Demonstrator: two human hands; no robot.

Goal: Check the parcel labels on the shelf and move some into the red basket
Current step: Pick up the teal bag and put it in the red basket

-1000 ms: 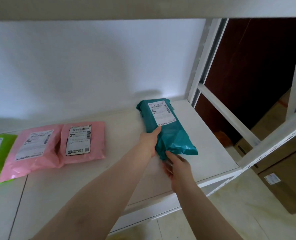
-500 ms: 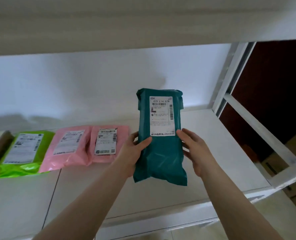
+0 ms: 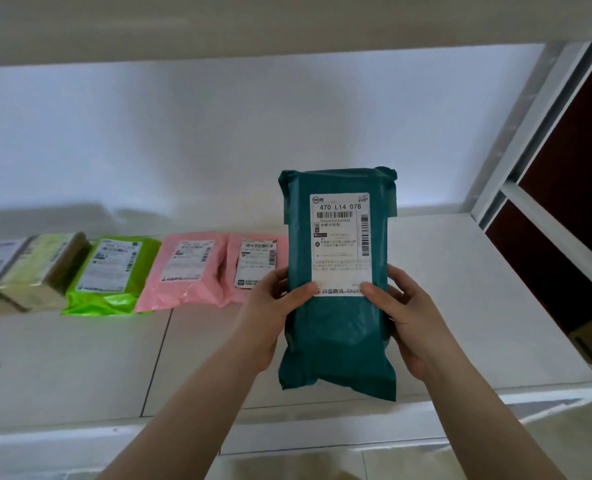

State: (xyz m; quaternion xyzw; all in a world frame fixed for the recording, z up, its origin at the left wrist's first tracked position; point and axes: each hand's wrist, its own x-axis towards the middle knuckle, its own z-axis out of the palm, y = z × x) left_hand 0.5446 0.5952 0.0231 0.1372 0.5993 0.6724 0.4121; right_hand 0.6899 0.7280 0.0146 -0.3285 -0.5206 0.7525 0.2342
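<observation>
Two hands are closed on one teal parcel point(image 3: 337, 299), held upright above the shelf point(image 3: 460, 306): the left hand point(image 3: 273, 313) is clamped on its left edge, the right hand point(image 3: 405, 317) on its right, thumbs pressed at the foot of the white label point(image 3: 341, 244). The soft, crinkled mailer is judged light and pliable, somewhat slippery; it is best gripped at mid-height by both sides. Behind, two pink parcels point(image 3: 187, 268), a green parcel point(image 3: 114, 271) and a taped box point(image 3: 41, 265) are laid in a row. No red basket is seen.
</observation>
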